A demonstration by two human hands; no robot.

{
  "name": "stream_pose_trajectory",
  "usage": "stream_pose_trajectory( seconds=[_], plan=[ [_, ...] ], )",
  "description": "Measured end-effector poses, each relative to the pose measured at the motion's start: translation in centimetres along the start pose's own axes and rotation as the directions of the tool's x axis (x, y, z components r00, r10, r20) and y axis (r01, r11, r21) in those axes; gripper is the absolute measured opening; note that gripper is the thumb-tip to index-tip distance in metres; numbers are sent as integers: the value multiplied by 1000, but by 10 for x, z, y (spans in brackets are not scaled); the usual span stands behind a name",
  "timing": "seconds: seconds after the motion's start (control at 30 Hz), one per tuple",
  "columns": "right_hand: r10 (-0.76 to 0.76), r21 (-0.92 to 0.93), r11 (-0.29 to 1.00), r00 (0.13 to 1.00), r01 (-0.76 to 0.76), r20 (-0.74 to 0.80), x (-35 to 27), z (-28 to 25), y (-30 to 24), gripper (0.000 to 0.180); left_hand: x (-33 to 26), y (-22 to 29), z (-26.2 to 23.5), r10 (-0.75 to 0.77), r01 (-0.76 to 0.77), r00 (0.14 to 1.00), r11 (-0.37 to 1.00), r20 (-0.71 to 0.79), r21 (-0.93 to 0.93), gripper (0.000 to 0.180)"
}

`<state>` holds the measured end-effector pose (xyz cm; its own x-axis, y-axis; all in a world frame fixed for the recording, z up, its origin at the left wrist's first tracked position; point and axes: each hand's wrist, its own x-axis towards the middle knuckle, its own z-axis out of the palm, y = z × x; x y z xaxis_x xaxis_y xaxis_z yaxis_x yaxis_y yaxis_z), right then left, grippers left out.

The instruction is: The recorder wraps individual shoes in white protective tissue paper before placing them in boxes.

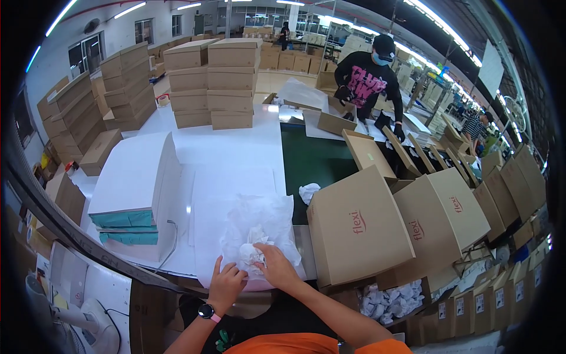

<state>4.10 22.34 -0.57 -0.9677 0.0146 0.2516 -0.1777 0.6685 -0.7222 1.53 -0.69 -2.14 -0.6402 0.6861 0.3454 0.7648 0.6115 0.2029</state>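
A crumpled wad of white tissue paper [250, 252] lies on a thin, wrinkled white sheet [274, 211] at the table's near edge. The fingers of my right hand [279, 270] are closed over the right side of the wad. To its left, my left hand [227, 287] rests at the paper's near edge, fingers partly bent and apart, with nothing seen in them. A dark watch on a pink strap [207, 311] is on my left wrist.
A tall stack of white paper sheets [132, 171] stands left. Brown boxes [230, 82] are piled behind. Right of the table runs a green conveyor [315, 159], with open cartons [359, 230] beside it. Crumpled paper [392, 301] fills a space below them. A masked person [371, 79] works across the belt.
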Motion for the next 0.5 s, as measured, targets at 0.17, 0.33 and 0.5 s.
stream_pose_trajectory(
  seconds=[0.17, 0.33, 0.5],
  plan=[
    [-220, -200, 955, 975, 220, 23, -5, -3, 5, 51, 6, 2, 0, -19, 22, 998, 999, 54, -44, 8],
    [-228, -401, 884, 970, 242, 82, -21, -25, -23, 63, 15, -1, -8, -49, 49, 997, 999, 59, -5, 15],
    [-305, -474, 812, 940, 342, 155, -14, -16, 2, 62, 32, 1, -17, -72, 75, 992, 997, 100, -29, 21]
  ],
)
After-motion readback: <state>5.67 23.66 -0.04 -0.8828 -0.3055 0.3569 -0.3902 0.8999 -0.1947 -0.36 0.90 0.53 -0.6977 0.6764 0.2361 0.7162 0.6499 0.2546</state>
